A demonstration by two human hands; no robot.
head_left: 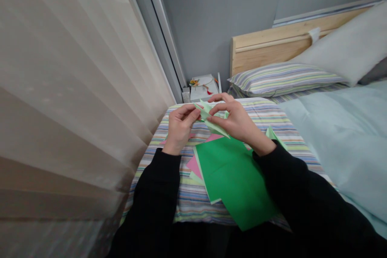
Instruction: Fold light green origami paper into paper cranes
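Observation:
A folded pale green paper is held up above the striped cloth. My left hand pinches its left end between thumb and fingers. At its right side is my right hand, thumb and index finger closed on the paper, the other fingers raised and curved. Dark green sheets lie below the hands, nearest my body, overlapping pink paper and pale green paper. Another folded pale green piece rests beside my right wrist, partly hidden by the sleeve.
A pleated curtain hangs along the left. Beyond the cloth stands a small white table with yellow and red items. To the right are a bed with a wooden headboard, a striped pillow and a pale blue cover.

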